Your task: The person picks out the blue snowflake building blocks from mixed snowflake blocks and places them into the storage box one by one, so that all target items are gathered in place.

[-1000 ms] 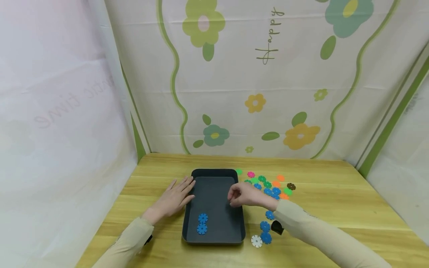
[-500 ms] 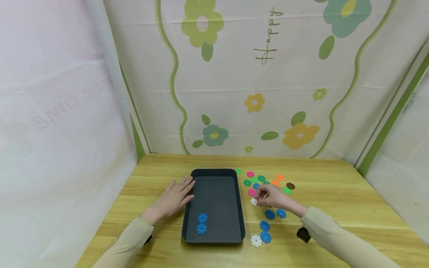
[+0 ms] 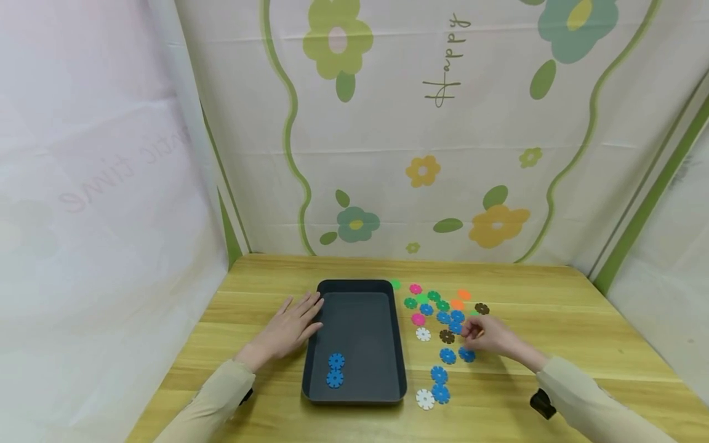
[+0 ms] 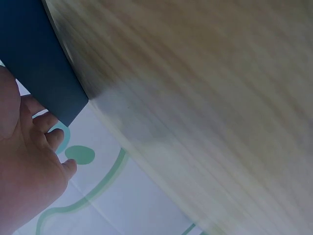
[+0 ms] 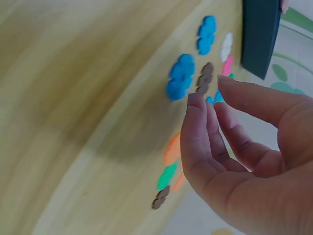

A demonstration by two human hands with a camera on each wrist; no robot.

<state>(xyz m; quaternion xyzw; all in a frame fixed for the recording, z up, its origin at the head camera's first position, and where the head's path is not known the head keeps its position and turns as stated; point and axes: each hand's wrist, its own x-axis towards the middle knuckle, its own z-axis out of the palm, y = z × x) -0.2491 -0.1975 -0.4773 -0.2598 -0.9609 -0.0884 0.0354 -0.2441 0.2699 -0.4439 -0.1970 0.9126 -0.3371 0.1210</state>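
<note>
At the near end, the right sleeve (image 3: 600, 403) comes in to the right of the tray (image 3: 362, 332), with a black device (image 3: 543, 403) at the cuff. Just beside the tray's near right corner lies a white disc (image 3: 425, 399), touching or nearly touching a blue disc (image 3: 441, 394); a second blue disc (image 3: 439, 374) adjoins that one on its far side. Inside the tray, toward its near left corner, a blue pair (image 3: 335, 370) lies flat.

The left hand (image 3: 285, 329) rests on the tray's left rim, fingers extended and spread, gripping nothing.

The right hand (image 3: 490, 335) is well apart from the tray, to its right, near the blue discs. Its fingers are loosely bent; the right wrist view shows a small gap between thumb and forefinger, with no piece seen in it.

Between this hand and the tray lie a brown disc (image 3: 447, 336) and, nearer the tray, a white flower piece (image 3: 423, 334). Farther off, a mixed group of blue, green, pink and orange pieces (image 3: 456, 304) lies right of the tray's far half, on the wooden counter (image 3: 277, 271). Beyond the tray hangs a flower-printed cloth (image 3: 376, 123).
</note>
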